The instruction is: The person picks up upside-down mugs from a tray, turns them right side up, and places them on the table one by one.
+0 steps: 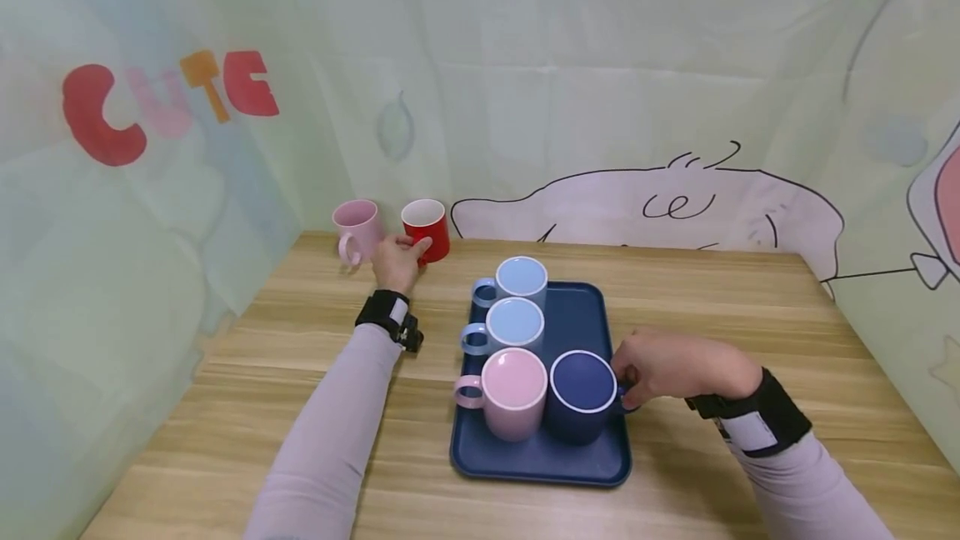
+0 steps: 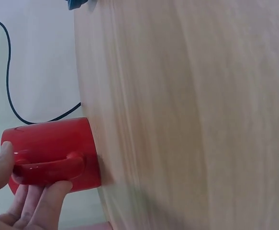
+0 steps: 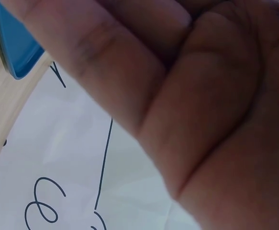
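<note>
At the back left of the table, my left hand [image 1: 396, 265] reaches to a red mug [image 1: 437, 242] with a white inside. In the left wrist view, thumb and fingers pinch the handle of that mug from either side. My right hand [image 1: 682, 363] grips the handle of a navy mug [image 1: 581, 423] at the front right of a dark blue tray [image 1: 540, 469]. The right wrist view is mostly filled by the palm and fingers, which hide the navy mug. Beside the navy mug sits a pink mug [image 1: 513, 419], its handle to the left.
Two light blue mugs [image 1: 517, 327] stand one behind the other on the tray's left side, handles leftward. Another pink mug [image 1: 365, 233] stands at the table's back left, left of the red one. A printed curtain [image 1: 570, 107] hangs behind the wooden table [image 1: 720, 290].
</note>
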Tool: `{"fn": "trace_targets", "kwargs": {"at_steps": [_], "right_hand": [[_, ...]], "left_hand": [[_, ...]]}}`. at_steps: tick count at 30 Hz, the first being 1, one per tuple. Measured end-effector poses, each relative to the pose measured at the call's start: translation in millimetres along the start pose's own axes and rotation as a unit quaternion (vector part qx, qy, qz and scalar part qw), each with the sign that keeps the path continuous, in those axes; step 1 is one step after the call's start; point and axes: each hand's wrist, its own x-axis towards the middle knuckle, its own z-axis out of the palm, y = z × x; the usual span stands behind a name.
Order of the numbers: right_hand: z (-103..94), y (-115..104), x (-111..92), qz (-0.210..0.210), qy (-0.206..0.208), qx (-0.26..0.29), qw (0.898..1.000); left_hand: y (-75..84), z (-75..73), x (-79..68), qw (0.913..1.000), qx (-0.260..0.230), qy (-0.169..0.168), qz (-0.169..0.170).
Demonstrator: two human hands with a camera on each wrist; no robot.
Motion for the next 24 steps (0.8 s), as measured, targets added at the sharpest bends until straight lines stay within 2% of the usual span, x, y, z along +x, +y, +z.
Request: {"fn": "trace_targets", "kwargs": {"at_steps": [4, 10, 18, 24], "right_hand": [[0.4, 1.8, 0.1, -0.005, 0.004, 0.001, 1.000], [-0.9, 3.9, 0.0, -0.022, 0.007, 0.000, 1.000], [-1.3, 4.4, -0.4, -0.025, 0.011, -0.006, 1.000], [-0.5, 5.2, 1.4, -0.045, 0.013, -0.021, 0.999]], "left_hand": [[0.3, -2.1, 1.7, 0.9989, -0.028, 0.029, 0.022], [5.3, -8.5, 3.4, 0.9923, -0.066, 0.065, 0.081], [12.4, -12.0, 1.3, 0.9892, -0.100, 0.050, 0.094], [15.4, -15.0, -2.7, 0.9851, -0.127, 0.028, 0.112]]}}
